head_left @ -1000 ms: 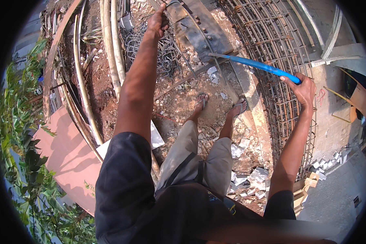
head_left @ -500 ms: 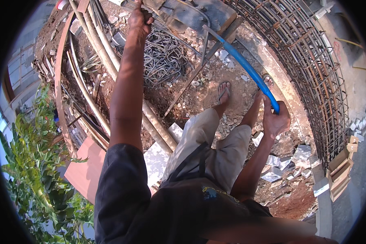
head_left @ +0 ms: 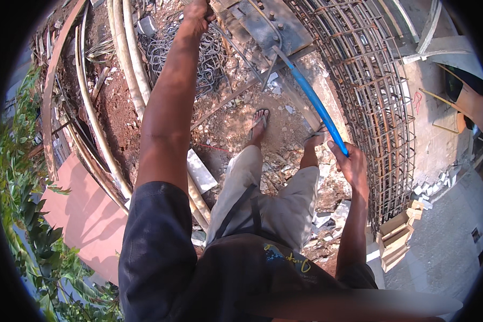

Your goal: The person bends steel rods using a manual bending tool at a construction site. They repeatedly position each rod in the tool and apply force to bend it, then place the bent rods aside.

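A person seen from above, in a dark T-shirt and pale shorts, stands on rubble-strewn ground before a dark metal plate (head_left: 294, 40) studded with pegs, which serves here as the point of reference. The right hand (head_left: 351, 165), on the near side of the plate and to its right, is closed around the lower end of a blue-sleeved bar (head_left: 317, 104). That bar slants from the hand back to the plate, its bare grey tip overlapping the plate's near edge; whether it touches a peg cannot be told. The left hand (head_left: 197, 16), at the top of the view and left of the plate, has its fingers curled; thin dark rods lie close by, but what it holds, if anything, cannot be made out. Also left of the plate is a tangle of bent metal rods (head_left: 213, 71), with long pale poles (head_left: 123, 59) farther left. Right of the plate stretches a rusty cage of tied bars (head_left: 362, 107). Nearer the person than the plate are two sandalled feet (head_left: 260, 119), and a pinkish sheet (head_left: 86, 209) lies well to its left, beside green leaves (head_left: 27, 209)
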Demonstrator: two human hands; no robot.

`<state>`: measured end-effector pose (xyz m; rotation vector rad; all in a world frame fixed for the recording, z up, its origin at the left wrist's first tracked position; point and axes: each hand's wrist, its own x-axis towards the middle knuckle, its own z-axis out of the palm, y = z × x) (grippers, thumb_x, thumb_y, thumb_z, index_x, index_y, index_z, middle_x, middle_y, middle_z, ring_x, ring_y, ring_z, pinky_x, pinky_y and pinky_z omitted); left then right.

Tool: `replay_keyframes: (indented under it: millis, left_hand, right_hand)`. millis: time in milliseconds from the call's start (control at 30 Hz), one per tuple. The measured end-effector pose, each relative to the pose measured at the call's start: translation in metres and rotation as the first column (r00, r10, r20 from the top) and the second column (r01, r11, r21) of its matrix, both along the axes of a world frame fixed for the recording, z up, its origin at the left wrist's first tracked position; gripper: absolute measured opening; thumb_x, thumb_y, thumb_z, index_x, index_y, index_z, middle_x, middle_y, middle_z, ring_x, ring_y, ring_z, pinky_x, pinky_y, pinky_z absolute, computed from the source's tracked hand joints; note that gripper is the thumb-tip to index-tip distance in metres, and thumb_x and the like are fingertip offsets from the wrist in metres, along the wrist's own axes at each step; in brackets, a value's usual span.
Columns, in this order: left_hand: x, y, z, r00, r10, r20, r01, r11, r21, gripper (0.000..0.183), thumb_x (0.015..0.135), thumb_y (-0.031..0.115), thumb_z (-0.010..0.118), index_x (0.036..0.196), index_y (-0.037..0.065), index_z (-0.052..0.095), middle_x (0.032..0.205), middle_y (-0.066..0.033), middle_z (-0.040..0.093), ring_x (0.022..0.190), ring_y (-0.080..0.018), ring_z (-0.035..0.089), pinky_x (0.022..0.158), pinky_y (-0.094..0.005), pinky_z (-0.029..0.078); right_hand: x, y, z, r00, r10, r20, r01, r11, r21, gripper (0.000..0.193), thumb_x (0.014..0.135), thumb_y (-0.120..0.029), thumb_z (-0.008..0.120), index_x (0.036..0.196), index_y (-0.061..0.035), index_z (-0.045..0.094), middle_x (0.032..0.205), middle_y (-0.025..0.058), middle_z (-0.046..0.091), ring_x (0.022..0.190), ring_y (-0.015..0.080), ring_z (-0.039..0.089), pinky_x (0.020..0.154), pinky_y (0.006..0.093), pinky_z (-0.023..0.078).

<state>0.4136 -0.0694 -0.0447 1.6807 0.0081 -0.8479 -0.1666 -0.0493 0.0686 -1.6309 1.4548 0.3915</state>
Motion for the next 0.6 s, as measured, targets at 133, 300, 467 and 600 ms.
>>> replay_keyframes:
  millis: [133, 300, 467, 600]
  left_hand:
    - [-0.001, 0.002, 0.008, 0.999, 0.008, -0.048, -0.009, 1.0, -0.02, 0.05, 0.107, 0.048, 0.065, 0.069, 0.025, 0.042, 0.054, 0.0077, 0.028, 0.041, -0.0099, 0.026, 0.038, -0.0304, 0.018]
    - [0.001, 0.01, 0.012, 0.999, -0.032, -0.021, 0.031, 0.999, -0.019, 0.056, 0.107, 0.051, 0.064, 0.064, 0.028, 0.036, 0.055, 0.0085, 0.026, 0.042, -0.0083, 0.024, 0.039, -0.0292, 0.016]
    - [-0.011, 0.008, 0.022, 0.999, 0.024, -0.038, -0.023, 0.999, 0.034, 0.056, 0.107, 0.055, 0.063, 0.066, 0.027, 0.036, 0.056, 0.0098, 0.026, 0.043, -0.0071, 0.023, 0.039, -0.0273, 0.015]
    - [-0.022, 0.0, 0.035, 0.997, 0.051, 0.054, -0.057, 0.99, 0.128, 0.054, 0.107, 0.056, 0.064, 0.071, 0.026, 0.038, 0.057, 0.0104, 0.025, 0.043, -0.0059, 0.023, 0.036, -0.0251, 0.014]
  right_hand:
    - [-0.011, -0.038, -0.026, 0.959, 0.084, 0.272, -0.192, 0.896, 0.399, 0.054, 0.097, -0.045, 0.082, 0.066, -0.0051, 0.062, 0.054, 0.0018, 0.055, 0.045, 0.0117, 0.053, 0.046, 0.0329, 0.043]
    - [-0.012, -0.03, -0.063, 0.919, -0.102, 0.38, -0.153, 0.797, 0.584, 0.054, 0.1, -0.041, 0.08, 0.066, -0.0085, 0.054, 0.055, -0.0026, 0.05, 0.045, 0.008, 0.051, 0.043, 0.0285, 0.041]
    - [-0.001, -0.008, -0.071, 0.821, -0.117, 0.558, -0.176, 0.879, 0.444, 0.05, 0.1, -0.038, 0.082, 0.071, -0.0028, 0.062, 0.055, -0.0036, 0.046, 0.053, 0.0056, 0.042, 0.049, 0.0316, 0.035]
    - [-0.001, 0.013, -0.086, 0.855, -0.164, 0.492, -0.162, 0.817, 0.554, 0.041, 0.1, -0.032, 0.082, 0.077, 0.0, 0.07, 0.056, -0.0028, 0.048, 0.056, 0.0053, 0.04, 0.05, 0.0322, 0.034]
